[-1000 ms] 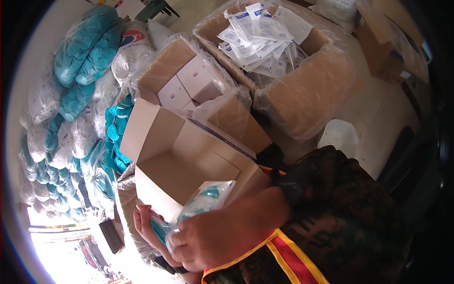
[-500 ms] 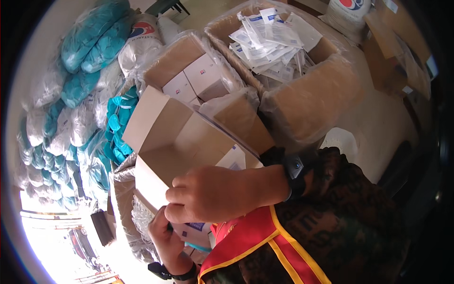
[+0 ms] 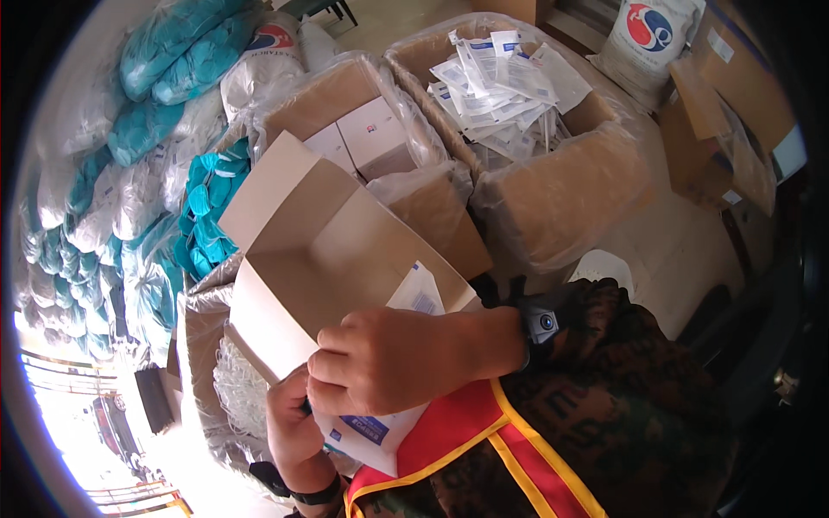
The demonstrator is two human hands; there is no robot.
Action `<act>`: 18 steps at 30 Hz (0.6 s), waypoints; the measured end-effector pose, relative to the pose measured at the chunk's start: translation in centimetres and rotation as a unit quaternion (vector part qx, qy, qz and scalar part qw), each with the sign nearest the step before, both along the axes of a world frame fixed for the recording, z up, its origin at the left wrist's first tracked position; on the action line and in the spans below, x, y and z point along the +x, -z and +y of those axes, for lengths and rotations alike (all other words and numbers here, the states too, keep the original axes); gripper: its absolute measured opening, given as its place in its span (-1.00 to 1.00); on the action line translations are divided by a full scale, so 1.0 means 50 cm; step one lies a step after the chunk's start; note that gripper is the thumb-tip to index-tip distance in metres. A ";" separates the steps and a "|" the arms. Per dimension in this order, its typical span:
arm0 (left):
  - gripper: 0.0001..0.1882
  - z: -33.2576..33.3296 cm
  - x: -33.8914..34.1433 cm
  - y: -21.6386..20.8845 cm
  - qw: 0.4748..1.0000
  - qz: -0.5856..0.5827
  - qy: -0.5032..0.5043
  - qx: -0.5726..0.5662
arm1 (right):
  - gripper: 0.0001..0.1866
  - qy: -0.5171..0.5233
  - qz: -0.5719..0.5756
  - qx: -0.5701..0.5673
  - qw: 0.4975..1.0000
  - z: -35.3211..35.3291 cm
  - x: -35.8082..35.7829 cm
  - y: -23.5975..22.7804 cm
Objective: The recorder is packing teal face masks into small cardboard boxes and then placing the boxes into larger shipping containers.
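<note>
An open brown cardboard box [image 3: 332, 246] with raised flaps sits right in front of me. My right hand [image 3: 393, 358] curls over its near edge, fingers closed on a white sealed packet [image 3: 419, 293] that stands partly inside the box. Below it my left hand [image 3: 289, 427] grips the box's near wall, with another white packet bearing a blue label [image 3: 367, 432] against it. A dark watch [image 3: 540, 324] is on my right wrist.
A plastic-lined carton of white boxes [image 3: 363, 142] and another full of white packets [image 3: 509, 82] stand behind. Bags of teal items [image 3: 168, 52] and clear-wrapped bundles [image 3: 95, 224] pile at the left. More cartons [image 3: 734, 104] and a white sack [image 3: 656, 34] are at the right.
My right hand moved up from below the box to its near edge and brought a white packet partly inside. The box has come closer and my left hand shifted under the right one.
</note>
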State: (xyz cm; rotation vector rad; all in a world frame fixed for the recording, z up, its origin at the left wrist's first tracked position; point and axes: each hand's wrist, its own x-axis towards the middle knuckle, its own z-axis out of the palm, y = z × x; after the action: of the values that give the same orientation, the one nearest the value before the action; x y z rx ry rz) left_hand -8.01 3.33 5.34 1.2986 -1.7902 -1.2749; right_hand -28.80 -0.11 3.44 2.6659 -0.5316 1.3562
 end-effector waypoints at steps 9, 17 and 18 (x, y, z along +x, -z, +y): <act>-0.83 -0.007 0.119 0.013 0.943 0.175 -0.275 -0.073 | -0.90 0.142 -0.180 0.214 0.950 -0.068 -0.237 -0.062; -0.74 -0.024 0.113 -0.001 0.927 0.266 -0.227 -0.136 | -0.86 0.365 -0.105 0.243 0.893 -0.320 -0.620 -0.037; -0.74 -0.027 0.111 -0.003 0.924 0.267 -0.236 -0.139 | -0.84 0.418 -0.049 0.187 0.888 -0.329 -0.605 -0.029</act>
State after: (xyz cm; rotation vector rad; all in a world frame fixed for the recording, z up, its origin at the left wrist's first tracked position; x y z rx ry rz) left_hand -2.45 1.98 5.50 1.0078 -1.1329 -0.9392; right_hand -59.07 -16.56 4.91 2.0980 -1.8386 1.1623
